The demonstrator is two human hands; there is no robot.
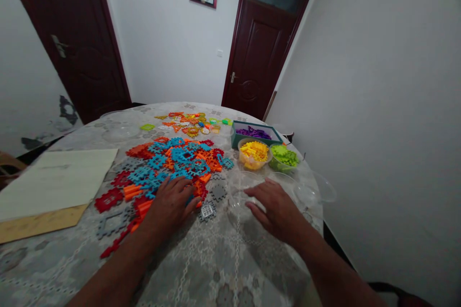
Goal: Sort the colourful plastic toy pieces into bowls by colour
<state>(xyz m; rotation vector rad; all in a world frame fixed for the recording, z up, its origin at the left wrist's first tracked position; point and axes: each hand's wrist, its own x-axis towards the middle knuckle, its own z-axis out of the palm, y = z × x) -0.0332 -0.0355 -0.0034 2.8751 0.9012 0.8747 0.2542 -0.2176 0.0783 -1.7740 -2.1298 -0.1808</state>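
A heap of flat plastic building pieces (173, 163), blue, orange, red and grey, covers the middle of a round table (223, 268). My left hand (171, 204) lies palm down on the near edge of the heap, fingers spread over blue and orange pieces. My right hand (275, 206) rests flat with its fingers apart on an empty clear bowl (241, 196). A grey grid piece (208, 211) lies between the two hands.
Behind the right hand stand a bowl of yellow pieces (254, 153), a bowl of green pieces (284, 157) and a teal box of purple pieces (254, 133). More clear bowls (317, 189) sit at the right rim. A smaller mixed pile (189, 123) lies far back. Boards (50, 187) lie left.
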